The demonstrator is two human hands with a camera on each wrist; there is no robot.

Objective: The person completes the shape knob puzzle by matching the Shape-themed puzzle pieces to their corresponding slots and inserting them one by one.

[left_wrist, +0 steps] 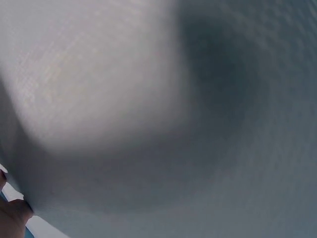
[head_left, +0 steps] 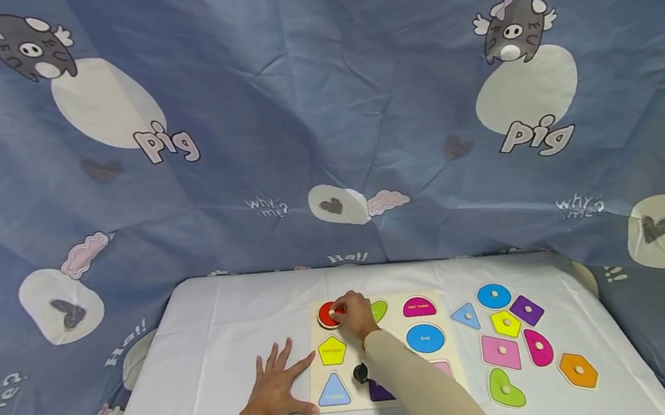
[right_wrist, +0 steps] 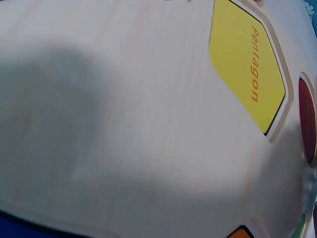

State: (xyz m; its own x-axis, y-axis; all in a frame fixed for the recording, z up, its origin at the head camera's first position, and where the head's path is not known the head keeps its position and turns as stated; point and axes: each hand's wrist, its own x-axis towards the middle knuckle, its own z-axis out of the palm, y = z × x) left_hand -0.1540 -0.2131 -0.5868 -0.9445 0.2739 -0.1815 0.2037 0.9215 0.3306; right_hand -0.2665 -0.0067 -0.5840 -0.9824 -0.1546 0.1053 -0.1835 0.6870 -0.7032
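A wooden shape-puzzle board lies on the white table. My right hand reaches to the board's top-left corner, and its curled fingers pinch the red circle piece over that slot. My left hand rests flat on the cloth with its fingers spread, the thumb touching the board's left edge. The board shows a yellow pentagon recess, a blue triangle recess and a blue oval recess. The right wrist view shows the pentagon recess up close and the red piece at its right edge.
Several loose knobbed pieces lie to the right of the board, among them a blue circle, a pink trapezoid, a green heart and an orange hexagon. A blue printed sheet hangs behind the table.
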